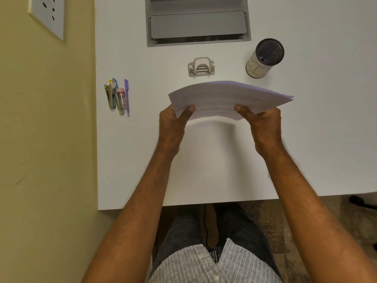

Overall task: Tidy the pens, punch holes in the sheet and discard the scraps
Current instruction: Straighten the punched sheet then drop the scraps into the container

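Note:
A thin stack of printed white sheets (228, 97) is held above the white desk (214, 164), bowed upward in the middle. My left hand (173, 121) pinches its near left corner, thumb on top. My right hand (263, 123) pinches the near right part the same way. Beyond the sheets a grey metal hole punch (201, 67) sits on the desk. At the left lie several pens (122, 97) beside a small stapler (109, 97) and a pink-capped tube. A dark empty pen holder cup (265, 57) stands at the back right.
A grey recessed cable tray (199, 40) with flaps is set in the desk's far middle. A yellow wall with a white socket plate (48, 16) runs along the left. The desk's near edge lies above my lap; a dark object (361, 201) sits on the floor at right.

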Tool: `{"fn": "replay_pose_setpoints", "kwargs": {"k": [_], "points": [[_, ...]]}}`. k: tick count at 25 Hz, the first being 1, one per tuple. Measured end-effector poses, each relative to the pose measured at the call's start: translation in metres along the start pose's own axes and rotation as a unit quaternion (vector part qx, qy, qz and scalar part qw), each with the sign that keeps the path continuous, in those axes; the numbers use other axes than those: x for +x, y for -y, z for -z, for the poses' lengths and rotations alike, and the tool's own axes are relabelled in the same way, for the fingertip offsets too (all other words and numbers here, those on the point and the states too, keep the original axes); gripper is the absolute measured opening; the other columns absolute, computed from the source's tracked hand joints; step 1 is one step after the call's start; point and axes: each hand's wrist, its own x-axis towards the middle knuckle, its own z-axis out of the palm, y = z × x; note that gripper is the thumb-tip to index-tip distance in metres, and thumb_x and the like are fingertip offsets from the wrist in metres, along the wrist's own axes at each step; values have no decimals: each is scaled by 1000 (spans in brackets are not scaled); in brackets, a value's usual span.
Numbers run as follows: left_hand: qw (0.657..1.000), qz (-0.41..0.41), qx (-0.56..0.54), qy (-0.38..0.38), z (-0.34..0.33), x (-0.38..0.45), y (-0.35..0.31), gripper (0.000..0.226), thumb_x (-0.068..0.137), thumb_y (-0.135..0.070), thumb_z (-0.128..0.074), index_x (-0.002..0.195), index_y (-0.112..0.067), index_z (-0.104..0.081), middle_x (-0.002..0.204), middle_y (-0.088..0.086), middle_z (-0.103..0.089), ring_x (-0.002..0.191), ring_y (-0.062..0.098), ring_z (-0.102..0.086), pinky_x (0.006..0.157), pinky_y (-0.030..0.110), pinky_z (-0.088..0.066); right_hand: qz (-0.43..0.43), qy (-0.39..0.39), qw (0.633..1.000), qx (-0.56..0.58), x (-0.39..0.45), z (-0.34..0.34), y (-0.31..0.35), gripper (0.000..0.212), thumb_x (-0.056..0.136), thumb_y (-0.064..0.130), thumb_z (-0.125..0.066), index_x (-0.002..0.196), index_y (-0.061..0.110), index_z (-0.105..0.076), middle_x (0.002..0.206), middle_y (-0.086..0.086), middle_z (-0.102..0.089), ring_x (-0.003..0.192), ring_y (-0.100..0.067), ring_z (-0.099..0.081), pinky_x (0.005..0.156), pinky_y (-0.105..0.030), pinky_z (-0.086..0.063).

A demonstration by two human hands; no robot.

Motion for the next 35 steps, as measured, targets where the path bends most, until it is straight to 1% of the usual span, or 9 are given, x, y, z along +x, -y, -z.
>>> {"fn": "replay_pose_setpoints", "kwargs": {"k": [5, 10, 18, 20, 22, 25, 27, 32, 35], "points": [[1000, -13, -2, 0, 3, 4, 2, 28, 95, -4, -70, 108, -29, -69, 98, -16, -75, 91, 1, -71, 86, 23, -58, 2, 10, 1000, 0, 4, 0, -2, 36, 85, 7, -83, 110, 31, -72, 103, 15, -79, 100, -8, -74, 91, -26, -58], [1000, 21, -3, 5, 1, 8, 14, 30, 95, -2, -69, 118, -20, -66, 106, -7, -73, 93, -1, -70, 87, 22, -58, -24, 29, 999, -24, 7, -7, -16, 42, 85, 8, -84, 120, 27, -69, 111, 12, -77, 104, -9, -73, 96, -30, -59], [1000, 26, -6, -3, -1, 9, 2, 26, 98, -5, -67, 118, -21, -66, 104, -12, -73, 88, -4, -71, 80, 15, -57, -22, 17, 999, -45, 7, -9, -5, 33, 91, 8, -78, 116, 28, -68, 106, 19, -74, 96, 4, -71, 87, -16, -56], [1000, 20, -20, -3, 4, 9, -6, 21, 98, -7, -67, 112, -22, -69, 100, -14, -77, 90, 2, -74, 81, 21, -59, -3, 21, 999, -46, 5, -7, 5, 28, 92, 8, -77, 109, 30, -70, 103, 20, -76, 98, 0, -73, 87, -18, -58], [999, 19, -39, -1, 12, 9, -11, 14, 99, -12, -67, 109, -21, -72, 99, -8, -79, 92, 14, -77, 81, 32, -63, 17, 27, 998, -52, 3, -8, 10, 21, 92, 12, -77, 110, 21, -73, 108, 15, -77, 100, -8, -75, 86, -24, -61], [998, 29, -53, -9, 20, 7, -9, 14, 102, -15, -63, 113, -17, -71, 106, 1, -79, 95, 24, -77, 80, 39, -64, 19, 17, 997, -73, 2, -15, 9, 23, 94, 16, -76, 116, 11, -71, 109, 10, -77, 96, -7, -75, 79, -23, -60], [997, 42, -55, -17, 24, 5, -3, 18, 104, -17, -60, 119, -14, -69, 112, 6, -78, 99, 29, -76, 83, 44, -64, 7, 19, 997, -75, 1, -21, 2, 20, 97, 18, -73, 115, 12, -68, 105, 11, -78, 94, -6, -75, 79, -23, -59], [995, 83, -55, -33, 36, 1, 13, 20, 107, -19, -54, 121, -20, -68, 115, 3, -78, 103, 27, -76, 90, 49, -62, -23, 30, 995, -97, -5, -30, -18, 11, 101, 26, -67, 110, 21, -65, 105, 8, -77, 94, -9, -72, 85, -30, -59], [993, 98, -58, -18, 40, -3, 17, 19, 107, -20, -53, 120, -22, -67, 117, 2, -77, 106, 26, -75, 90, 46, -62, -34, 28, 994, -103, -9, -35, -22, 3, 102, 24, -65, 104, 25, -63, 98, 13, -75, 86, -2, -69, 77, -21, -56]]}}
